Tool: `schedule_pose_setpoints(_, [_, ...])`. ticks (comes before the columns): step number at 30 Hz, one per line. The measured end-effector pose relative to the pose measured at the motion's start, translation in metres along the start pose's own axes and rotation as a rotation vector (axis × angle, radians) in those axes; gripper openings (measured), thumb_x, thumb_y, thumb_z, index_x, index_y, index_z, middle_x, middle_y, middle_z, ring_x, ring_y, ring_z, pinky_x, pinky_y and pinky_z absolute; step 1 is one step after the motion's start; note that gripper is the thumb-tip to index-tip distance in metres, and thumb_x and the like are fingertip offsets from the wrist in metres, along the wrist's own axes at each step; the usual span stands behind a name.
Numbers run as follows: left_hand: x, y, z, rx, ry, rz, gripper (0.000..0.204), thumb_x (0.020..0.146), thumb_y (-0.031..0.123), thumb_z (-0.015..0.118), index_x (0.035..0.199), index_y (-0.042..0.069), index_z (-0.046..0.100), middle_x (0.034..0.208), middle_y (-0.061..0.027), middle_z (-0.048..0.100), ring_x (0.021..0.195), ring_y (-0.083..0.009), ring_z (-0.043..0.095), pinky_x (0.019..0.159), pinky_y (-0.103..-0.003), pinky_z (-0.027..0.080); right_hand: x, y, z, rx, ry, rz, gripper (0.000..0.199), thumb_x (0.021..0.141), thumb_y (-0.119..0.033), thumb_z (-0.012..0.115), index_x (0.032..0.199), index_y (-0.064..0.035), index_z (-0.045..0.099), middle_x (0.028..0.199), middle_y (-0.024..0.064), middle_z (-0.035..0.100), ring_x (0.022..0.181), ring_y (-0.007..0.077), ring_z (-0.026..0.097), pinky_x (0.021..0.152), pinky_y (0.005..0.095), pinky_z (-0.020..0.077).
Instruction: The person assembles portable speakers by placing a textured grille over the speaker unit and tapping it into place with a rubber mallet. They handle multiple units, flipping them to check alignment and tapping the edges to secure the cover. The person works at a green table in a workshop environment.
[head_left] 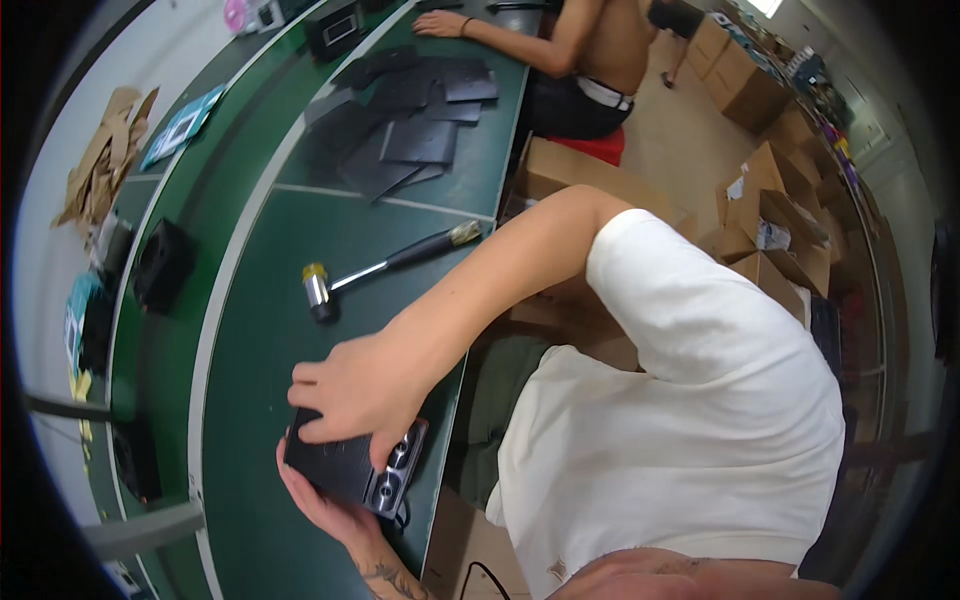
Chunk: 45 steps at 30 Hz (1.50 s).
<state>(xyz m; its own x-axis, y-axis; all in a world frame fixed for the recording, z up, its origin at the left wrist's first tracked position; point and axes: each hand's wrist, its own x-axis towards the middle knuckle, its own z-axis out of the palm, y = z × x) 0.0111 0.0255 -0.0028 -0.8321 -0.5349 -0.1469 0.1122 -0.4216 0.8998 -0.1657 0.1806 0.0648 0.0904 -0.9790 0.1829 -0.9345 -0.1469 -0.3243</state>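
the long green table [250,330] is the biggest thing near the worker. next come the brown card boxes [745,85], which stand on the floor past it. a messy pile of flat black panels [420,140] lies on the table's far part. nearer, a hammer [420,248] with a dark handle and a shiny head lies on its side.

the black box [330,465] is in the worker's hands, by the near edge of the table. the left hand [325,510] is wrapped around its outer side and holds it. the right hand [355,385] reaches over the top, with its thumb near the shiny end; it touches the box, but one cannot tell how hard it grips.

the box looks stiff and not too heavy, and its smooth top might slip a bit. the plain long sides look best to hold. two round shiny parts [388,490] sit at one end and may scratch, so fingers should stay off them. smallest is a thin dark cord [403,515] beside that end.
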Motion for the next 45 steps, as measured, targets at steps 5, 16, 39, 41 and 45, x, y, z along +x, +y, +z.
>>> schedule_pose_setpoints(5, [0.004, -0.002, -0.002, 0.026, -0.067, -0.015, 0.058, 0.106, 0.042, 0.049, 0.147, 0.0, 0.047, 0.145, -0.015, 0.053, 0.135, -0.0292, 0.051, 0.114, -0.045, 0.038, -0.005, 0.001, -0.003, -0.034, 0.012, 0.028, 0.082, 0.07, -0.057, 0.086, 0.123, 0.0012, 0.062, 0.113, 0.0223, 0.057, 0.112, 0.0371, 0.055, 0.069, 0.0444, 0.0585])
schedule_pose_setpoints(16, [0.008, -0.029, -0.038, 0.224, -0.09, 0.084, 0.052, 0.109, 0.033, 0.041, 0.149, -0.001, 0.041, 0.148, -0.0161, 0.049, 0.138, -0.0308, 0.048, 0.116, -0.046, 0.039, -0.002, 0.005, -0.011, 0.175, 0.297, -0.197, 0.083, 0.071, -0.049, 0.089, 0.133, -0.0041, 0.057, 0.128, 0.0246, 0.051, 0.122, 0.0427, 0.048, 0.099, 0.0505, 0.0462])
schedule_pose_setpoints(39, [0.041, 0.015, -0.073, 0.419, 0.168, 0.396, 0.029, 0.096, 0.005, 0.073, 0.123, -0.003, 0.065, 0.114, -0.0097, 0.073, 0.107, -0.0146, 0.067, 0.095, -0.028, 0.053, -0.077, 0.113, 0.003, -0.244, 0.033, 0.388, 0.042, 0.099, -0.018, 0.065, 0.138, -0.0039, 0.057, 0.101, 0.0162, 0.059, 0.091, 0.0367, 0.061, 0.08, 0.0413, 0.0505])
schedule_pose_setpoints(41, [0.039, 0.018, -0.068, 0.405, 0.164, 0.395, 0.03, 0.097, 0.008, 0.071, 0.125, -0.003, 0.067, 0.119, -0.0109, 0.073, 0.108, -0.0153, 0.068, 0.096, -0.029, 0.052, -0.072, 0.117, 0.004, -0.189, 0.03, 0.395, 0.038, 0.101, -0.014, 0.063, 0.137, -0.0034, 0.057, 0.099, 0.014, 0.058, 0.087, 0.0339, 0.06, 0.077, 0.039, 0.0499])
schedule_pose_setpoints(45, [0.045, 0.014, -0.067, 0.456, 0.184, 0.408, 0.031, 0.099, 0.011, 0.069, 0.127, -0.002, 0.069, 0.115, -0.0104, 0.075, 0.105, -0.0142, 0.068, 0.094, -0.027, 0.052, -0.041, 0.103, -0.018, -0.027, 0.135, 0.326, 0.031, 0.104, -0.011, 0.058, 0.133, -0.0013, 0.06, 0.087, 0.01, 0.055, 0.075, 0.0241, 0.059, 0.066, 0.0356, 0.0469])
